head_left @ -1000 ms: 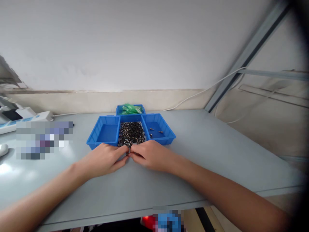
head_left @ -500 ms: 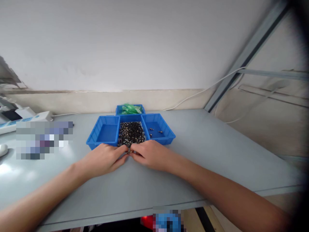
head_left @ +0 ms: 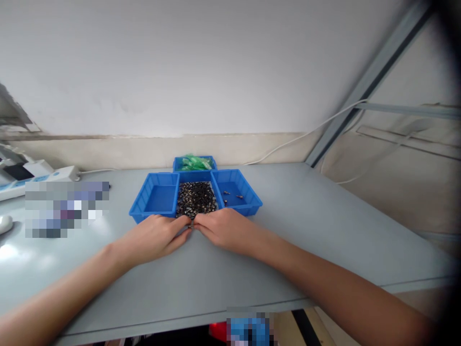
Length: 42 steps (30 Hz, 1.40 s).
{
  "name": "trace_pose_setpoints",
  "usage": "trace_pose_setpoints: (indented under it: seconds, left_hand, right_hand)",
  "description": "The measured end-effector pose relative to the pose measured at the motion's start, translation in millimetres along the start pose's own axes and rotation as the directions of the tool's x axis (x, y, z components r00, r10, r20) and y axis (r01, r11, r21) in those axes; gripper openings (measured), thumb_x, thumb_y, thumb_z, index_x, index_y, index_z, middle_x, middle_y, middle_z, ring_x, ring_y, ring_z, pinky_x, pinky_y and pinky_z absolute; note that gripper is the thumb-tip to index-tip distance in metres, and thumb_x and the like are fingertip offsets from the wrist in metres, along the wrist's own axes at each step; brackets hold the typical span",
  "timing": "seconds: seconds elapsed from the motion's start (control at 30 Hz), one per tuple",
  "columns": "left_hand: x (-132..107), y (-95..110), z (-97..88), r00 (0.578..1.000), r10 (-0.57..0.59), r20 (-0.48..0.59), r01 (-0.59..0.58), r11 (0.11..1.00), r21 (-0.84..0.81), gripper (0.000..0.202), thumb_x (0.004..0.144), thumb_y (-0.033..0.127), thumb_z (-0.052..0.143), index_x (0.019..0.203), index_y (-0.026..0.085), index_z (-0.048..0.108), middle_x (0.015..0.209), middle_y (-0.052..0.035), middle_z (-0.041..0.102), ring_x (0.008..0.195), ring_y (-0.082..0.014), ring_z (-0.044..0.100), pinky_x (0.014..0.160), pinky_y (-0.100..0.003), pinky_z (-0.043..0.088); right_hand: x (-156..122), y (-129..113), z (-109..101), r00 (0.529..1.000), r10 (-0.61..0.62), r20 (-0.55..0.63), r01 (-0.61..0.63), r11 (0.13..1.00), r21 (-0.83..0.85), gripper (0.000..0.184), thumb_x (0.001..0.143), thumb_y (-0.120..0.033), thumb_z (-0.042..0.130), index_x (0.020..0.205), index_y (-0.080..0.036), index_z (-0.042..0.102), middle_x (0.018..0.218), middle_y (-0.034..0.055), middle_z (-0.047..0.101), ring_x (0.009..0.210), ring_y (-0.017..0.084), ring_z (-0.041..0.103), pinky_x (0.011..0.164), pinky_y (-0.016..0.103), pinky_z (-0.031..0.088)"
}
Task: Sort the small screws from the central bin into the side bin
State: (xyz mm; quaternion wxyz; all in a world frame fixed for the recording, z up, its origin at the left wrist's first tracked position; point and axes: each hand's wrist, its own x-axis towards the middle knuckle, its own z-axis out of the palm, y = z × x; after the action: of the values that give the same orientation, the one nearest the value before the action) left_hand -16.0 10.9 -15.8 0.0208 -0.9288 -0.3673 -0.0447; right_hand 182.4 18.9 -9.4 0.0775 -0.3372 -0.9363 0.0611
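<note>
Between the fingertips of both hands is a small metal screw-like part (head_left: pixel 191 225), mostly covered by the fingers. My left hand (head_left: pixel 158 236) pinches its left end, and my right hand (head_left: pixel 224 230) pinches its right end. Just beyond the fingers, the middle blue bin (head_left: pixel 194 176) holds a heap of small dark and brassy metal parts (head_left: pixel 196 197). In the right blue bin (head_left: pixel 248 210) lie a few similar metal parts (head_left: pixel 239 196). To the left stands another blue bin (head_left: pixel 158 197) with its bare floor showing.
Behind the bins a blue box (head_left: pixel 175 164) holds green plastic wrap (head_left: pixel 196 162). A power strip (head_left: pixel 65 175) with plugs and a white mouse-like object (head_left: pixel 5 223) are on the left of the grey table (head_left: pixel 306 216). A white cable (head_left: pixel 284 144) runs along the wall.
The fingers of my right hand have closed in a little towards my left hand, and less of the metal part shows between them. The bins stay where they were.
</note>
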Motion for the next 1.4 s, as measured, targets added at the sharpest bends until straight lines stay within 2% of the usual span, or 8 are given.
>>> trace_pose_setpoints:
  seconds: [0.2, 0.33, 0.43, 0.73, 1.0, 1.23, 1.4]
  left_hand:
    - [-0.5, 1.5, -1.4, 1.000, -0.005, -0.018, 0.005, 1.000, -0.005, 0.026, 0.091, 0.030, 0.030, 0.096, 0.016, 0.051, 0.063, -0.0010, 0.060, 0.056, -0.0153, 0.060, 0.049, -0.023, 0.041]
    - [-0.4, 2.6, -0.9, 0.999, 0.024, -0.039, -0.024, 1.000, 0.001, 0.028, 0.092, 0.031, 0.027, 0.088, 0.016, 0.051, 0.061, -0.0005, 0.058, 0.054, -0.0147, 0.059, 0.049, -0.023, 0.041]
    - [-0.4, 2.4, 0.0, 0.998, 0.039, -0.049, -0.039, 0.999, 0.002, 0.030, 0.092, 0.033, 0.027, 0.082, 0.016, 0.050, 0.059, -0.0001, 0.057, 0.055, -0.0146, 0.058, 0.050, -0.024, 0.040]
    - [-0.8, 0.3, 1.2, 0.996, 0.064, -0.062, -0.062, 0.998, 0.026, 0.027, 0.091, 0.033, 0.030, 0.082, 0.017, 0.049, 0.058, 0.0005, 0.055, 0.054, -0.0142, 0.057, 0.049, -0.025, 0.038]
    - [-1.2, 0.6, 1.3, 0.995, 0.060, -0.078, -0.058, 0.998, 0.025, 0.023, 0.090, 0.033, 0.034, 0.087, 0.017, 0.049, 0.056, 0.0016, 0.055, 0.053, -0.0143, 0.057, 0.048, -0.024, 0.038]
    - [0.0, 1.0, -0.4, 0.998, 0.042, -0.048, -0.042, 0.999, 0.019, 0.026, 0.091, 0.034, 0.029, 0.089, 0.017, 0.050, 0.061, 0.0004, 0.057, 0.057, -0.0156, 0.059, 0.051, -0.025, 0.040]
    - [-0.4, 0.6, -0.4, 1.000, 0.026, 0.008, -0.027, 0.998, 0.050, 0.025, 0.091, 0.032, 0.030, 0.087, 0.017, 0.049, 0.059, 0.0004, 0.057, 0.055, -0.0156, 0.058, 0.050, -0.025, 0.038]
  right_hand:
    - [-0.1, -1.9, -2.2, 1.000, 0.029, 0.002, -0.029, 0.999, 0.023, 0.018, 0.088, -0.021, 0.038, 0.080, -0.016, 0.053, 0.073, 0.0027, 0.062, 0.065, 0.014, 0.057, 0.056, 0.023, 0.034]
    - [1.5, -1.9, 1.1, 1.000, 0.000, -0.015, 0.000, 1.000, 0.025, 0.018, 0.088, -0.023, 0.038, 0.080, -0.016, 0.053, 0.075, 0.0031, 0.063, 0.067, 0.014, 0.058, 0.057, 0.023, 0.035]
    - [2.0, -2.4, 3.2, 1.000, -0.017, -0.006, 0.017, 0.999, 0.030, 0.019, 0.089, -0.020, 0.037, 0.080, -0.016, 0.053, 0.074, 0.0032, 0.062, 0.066, 0.014, 0.057, 0.056, 0.022, 0.035]
    - [2.2, -0.9, 2.9, 0.999, -0.050, 0.013, 0.049, 0.996, 0.070, 0.014, 0.085, -0.013, 0.041, 0.080, -0.014, 0.053, 0.072, 0.0040, 0.061, 0.061, 0.012, 0.055, 0.053, 0.021, 0.034]
    - [0.5, -2.8, -3.4, 0.999, -0.017, 0.037, 0.012, 0.989, 0.144, 0.013, 0.080, -0.007, 0.043, 0.075, -0.014, 0.052, 0.066, 0.0011, 0.058, 0.051, 0.009, 0.046, 0.047, 0.021, 0.029]
    - [2.4, 0.2, 3.6, 0.999, -0.045, 0.027, 0.042, 0.994, 0.099, 0.016, 0.087, -0.016, 0.038, 0.081, -0.014, 0.053, 0.073, 0.0039, 0.061, 0.062, 0.013, 0.054, 0.053, 0.023, 0.033]
    - [0.9, -1.7, 1.0, 0.999, -0.030, 0.021, 0.029, 0.998, 0.047, 0.022, 0.089, -0.022, 0.036, 0.078, -0.015, 0.054, 0.074, 0.0031, 0.062, 0.065, 0.014, 0.056, 0.055, 0.023, 0.034]
